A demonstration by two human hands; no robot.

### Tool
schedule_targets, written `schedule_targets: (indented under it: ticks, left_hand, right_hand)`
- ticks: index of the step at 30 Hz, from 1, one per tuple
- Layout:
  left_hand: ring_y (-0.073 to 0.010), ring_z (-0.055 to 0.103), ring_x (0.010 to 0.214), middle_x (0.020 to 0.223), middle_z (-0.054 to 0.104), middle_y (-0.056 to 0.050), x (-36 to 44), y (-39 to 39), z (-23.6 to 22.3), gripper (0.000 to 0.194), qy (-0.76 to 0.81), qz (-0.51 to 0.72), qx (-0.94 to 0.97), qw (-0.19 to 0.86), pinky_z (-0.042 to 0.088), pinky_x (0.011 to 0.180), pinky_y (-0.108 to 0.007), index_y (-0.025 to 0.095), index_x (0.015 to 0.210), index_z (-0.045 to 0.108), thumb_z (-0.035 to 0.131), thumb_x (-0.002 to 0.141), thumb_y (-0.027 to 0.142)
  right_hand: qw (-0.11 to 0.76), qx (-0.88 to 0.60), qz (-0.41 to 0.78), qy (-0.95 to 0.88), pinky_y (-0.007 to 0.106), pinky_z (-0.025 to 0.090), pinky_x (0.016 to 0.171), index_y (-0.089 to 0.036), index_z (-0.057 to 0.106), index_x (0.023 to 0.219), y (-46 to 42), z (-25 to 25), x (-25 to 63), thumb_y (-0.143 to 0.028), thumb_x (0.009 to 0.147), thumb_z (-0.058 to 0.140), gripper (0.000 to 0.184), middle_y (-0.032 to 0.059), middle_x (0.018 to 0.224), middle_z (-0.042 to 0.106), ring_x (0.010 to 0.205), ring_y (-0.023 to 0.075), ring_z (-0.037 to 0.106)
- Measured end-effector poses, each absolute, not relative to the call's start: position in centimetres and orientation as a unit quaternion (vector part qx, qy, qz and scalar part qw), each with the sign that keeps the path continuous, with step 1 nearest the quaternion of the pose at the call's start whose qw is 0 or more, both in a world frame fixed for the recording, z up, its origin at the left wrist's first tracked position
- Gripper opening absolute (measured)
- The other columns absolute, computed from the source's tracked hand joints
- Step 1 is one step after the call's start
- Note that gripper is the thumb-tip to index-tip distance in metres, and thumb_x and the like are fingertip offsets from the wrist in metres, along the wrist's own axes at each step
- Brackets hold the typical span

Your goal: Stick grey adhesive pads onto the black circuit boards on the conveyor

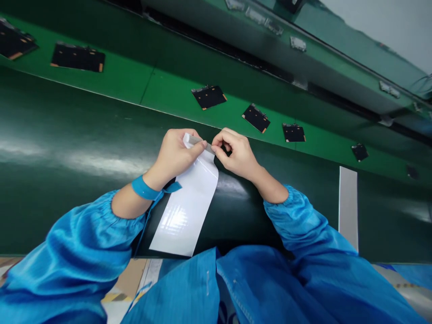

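Note:
A glossy white sheet (189,202) hangs from its far end, where a grey strip (196,140) runs across the bent edge. My left hand (178,153) is closed on that end, its thumb lying along the strip. At the strip's right end my right hand (236,153) makes a pinch, thumb against forefinger, at the sheet's corner. Whether a separate small piece sits in that pinch is too small to make out. The sheet's near end reaches toward the table's front edge. A blue wrist band (146,188) circles my left wrist.
Beyond the dark green table (84,180) runs a bright green belt (128,83). Several black boards lie on it, among them one board (78,57) at left and another (209,96) near centre. A grey-white strip (348,202) lies at right. Small clear parts (298,43) rest on the upper shelf.

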State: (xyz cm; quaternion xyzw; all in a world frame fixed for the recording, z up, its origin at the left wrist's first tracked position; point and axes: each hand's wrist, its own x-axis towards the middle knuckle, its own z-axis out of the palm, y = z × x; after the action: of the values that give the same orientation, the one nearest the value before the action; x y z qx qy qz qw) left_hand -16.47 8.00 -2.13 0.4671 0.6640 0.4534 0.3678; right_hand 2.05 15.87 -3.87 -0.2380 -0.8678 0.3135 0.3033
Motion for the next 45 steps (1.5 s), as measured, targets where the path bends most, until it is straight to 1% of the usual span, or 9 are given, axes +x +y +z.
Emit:
schedule_targets:
  ticks: [6, 11, 20, 27, 31, 34, 37, 40, 45]
  left_hand:
    - [-0.0130, 0.047, 0.054, 0.058, 0.057, 0.001, -16.3, 8.0, -2.3, 0.016, 0.667, 0.443, 0.473, 0.367, 0.035, 0.053, -0.028, 0.018, 0.063, 0.066, 0.072, 0.073, 0.029]
    - [-0.0132, 0.047, 0.054, 0.056, 0.056, 0.001, -16.2, 8.0, -2.1, 0.016, 0.666, 0.443, 0.471, 0.372, 0.036, 0.052, -0.028, 0.019, 0.063, 0.065, 0.072, 0.074, 0.028]
    - [-0.0123, 0.043, 0.052, 0.054, 0.051, 0.003, -16.1, 8.0, -2.3, 0.017, 0.664, 0.436, 0.472, 0.383, 0.032, 0.052, -0.028, 0.019, 0.061, 0.063, 0.071, 0.074, 0.028]
    - [-0.0148, 0.050, 0.056, 0.059, 0.058, 0.000, -16.2, 8.0, -2.0, 0.017, 0.673, 0.429, 0.467, 0.381, 0.037, 0.055, -0.030, 0.020, 0.065, 0.066, 0.073, 0.074, 0.032]
    - [-0.0159, 0.052, 0.056, 0.058, 0.060, 0.000, -16.2, 8.0, -1.9, 0.016, 0.666, 0.431, 0.466, 0.393, 0.039, 0.054, -0.029, 0.020, 0.065, 0.069, 0.073, 0.074, 0.032]
    - [-0.0165, 0.053, 0.056, 0.057, 0.060, -0.001, -16.3, 7.9, -2.1, 0.016, 0.660, 0.425, 0.476, 0.396, 0.039, 0.054, -0.029, 0.021, 0.064, 0.070, 0.074, 0.073, 0.033]
    - [-0.0168, 0.053, 0.056, 0.056, 0.060, -0.001, -16.4, 7.9, -2.3, 0.017, 0.653, 0.416, 0.492, 0.398, 0.039, 0.054, -0.028, 0.021, 0.065, 0.071, 0.073, 0.074, 0.035]
    - [-0.0154, 0.049, 0.053, 0.055, 0.059, 0.000, -16.6, 8.0, -2.6, 0.020, 0.643, 0.408, 0.506, 0.406, 0.036, 0.052, -0.028, 0.020, 0.067, 0.072, 0.073, 0.074, 0.038]
    - [-0.0151, 0.046, 0.050, 0.053, 0.056, 0.000, -16.5, 8.0, -2.7, 0.022, 0.648, 0.393, 0.502, 0.416, 0.031, 0.050, -0.029, 0.021, 0.065, 0.069, 0.075, 0.074, 0.041]
  right_hand:
    - [0.355, -0.246, 0.336, -0.837, 0.029, 0.037, 0.062, -0.020, 0.054, 0.082, 15.5, -4.2, 1.8, -0.017, 0.090, 0.058, 0.009, -0.0005, 0.078, 0.055, 0.063, 0.0114, 0.042]
    - [0.336, -0.261, 0.397, -0.813, 0.028, 0.038, 0.064, -0.018, 0.063, 0.096, 15.7, -4.2, 1.7, -0.021, 0.093, 0.063, 0.003, -0.0011, 0.083, 0.059, 0.061, 0.0096, 0.040]
    - [0.325, -0.247, 0.361, -0.838, 0.026, 0.039, 0.062, -0.019, 0.060, 0.112, 15.2, -4.9, 1.5, -0.011, 0.095, 0.057, 0.019, -0.0011, 0.090, 0.061, 0.061, 0.0084, 0.039]
    - [0.314, -0.273, 0.423, -0.805, 0.028, 0.049, 0.067, -0.023, 0.052, 0.128, 15.1, -5.3, 1.6, -0.024, 0.105, 0.053, 0.023, 0.0033, 0.099, 0.060, 0.072, 0.0137, 0.050]
    - [0.322, -0.284, 0.361, -0.828, 0.032, 0.054, 0.076, -0.024, 0.050, 0.133, 19.5, -4.7, 2.6, -0.037, 0.110, 0.052, 0.026, 0.0052, 0.102, 0.056, 0.085, 0.0178, 0.056]
    - [0.286, -0.264, 0.308, -0.868, 0.035, 0.054, 0.083, -0.024, 0.054, 0.130, 25.1, -4.1, 3.6, -0.039, 0.109, 0.056, 0.025, 0.0036, 0.096, 0.054, 0.084, 0.0187, 0.054]
    - [0.217, -0.229, 0.307, -0.898, 0.035, 0.053, 0.085, -0.023, 0.058, 0.124, 29.4, -3.9, 4.0, -0.031, 0.107, 0.058, 0.018, 0.0004, 0.087, 0.053, 0.081, 0.0173, 0.053]
    - [0.151, -0.197, 0.317, -0.915, 0.033, 0.051, 0.087, -0.021, 0.058, 0.121, 31.0, -4.0, 3.8, -0.024, 0.105, 0.058, 0.016, -0.0017, 0.083, 0.054, 0.080, 0.0156, 0.054]
    - [0.117, -0.186, 0.326, -0.920, 0.033, 0.051, 0.088, -0.022, 0.059, 0.120, 30.9, -3.5, 3.7, -0.020, 0.101, 0.061, 0.019, -0.0020, 0.082, 0.057, 0.079, 0.0148, 0.053]
